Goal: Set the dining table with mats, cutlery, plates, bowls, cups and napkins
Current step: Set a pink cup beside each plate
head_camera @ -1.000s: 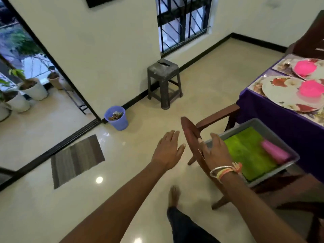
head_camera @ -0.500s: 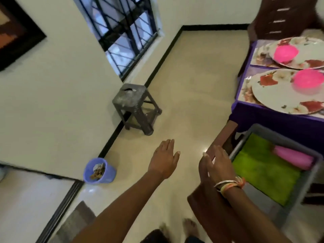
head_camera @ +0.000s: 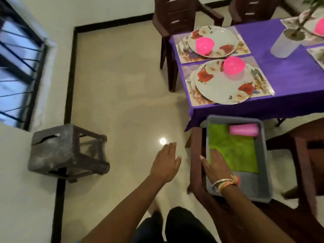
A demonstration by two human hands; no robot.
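Now the right hand (head_camera: 214,165) has gone from the chair back (head_camera: 196,151) into the grey tray (head_camera: 265,155), fingers straight, perhaps touching the green napkin (head_camera: 235,151) beside a lying pink cup (head_camera: 243,130). The left hand (head_camera: 165,163) hovers flat, holding nothing, over the floor (head_camera: 122,102).

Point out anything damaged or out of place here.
The grey stool at the left has a dark crack in its seat and looks scuffed. On the table, nothing looks spilled.

Right hand (head_camera: 215,166) lies over green napkin (head_camera: 235,149) (in grey tray (head_camera: 254,187)).
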